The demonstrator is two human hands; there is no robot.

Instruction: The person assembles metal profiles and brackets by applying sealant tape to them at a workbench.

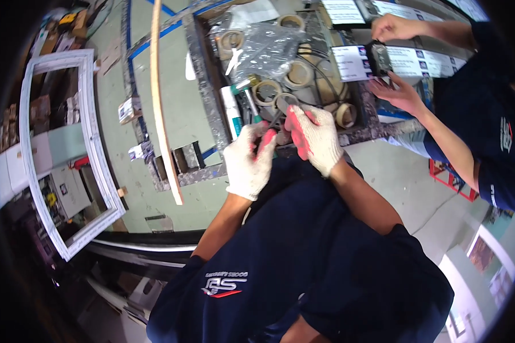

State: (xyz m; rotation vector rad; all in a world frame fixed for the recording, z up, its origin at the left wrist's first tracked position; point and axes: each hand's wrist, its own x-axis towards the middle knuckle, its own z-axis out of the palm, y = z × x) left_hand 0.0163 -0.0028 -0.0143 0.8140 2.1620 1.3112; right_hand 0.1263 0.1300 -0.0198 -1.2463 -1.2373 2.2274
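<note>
At the near side of the cluttered box (208, 94), the left hand (247, 161) and right hand (319, 138) meet at a slender grey tool (277, 118); I cannot tell how firmly their fingers close, and a slack grip could drop it among the tape rolls (309, 76).

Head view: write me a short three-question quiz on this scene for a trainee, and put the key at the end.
1. True or false: the person's left hand and right hand are both bare.

2. Multiple choice: where does the long wooden strip lie relative to the tray of odds and ends?
A. To its left
B. To its right
C. Inside it

3. Fill in the blank: the tube near the tray's left edge is mainly ____ in colour.

Key:
1. False; both wear pale gloves with red on the palm side.
2. A
3. white
</note>
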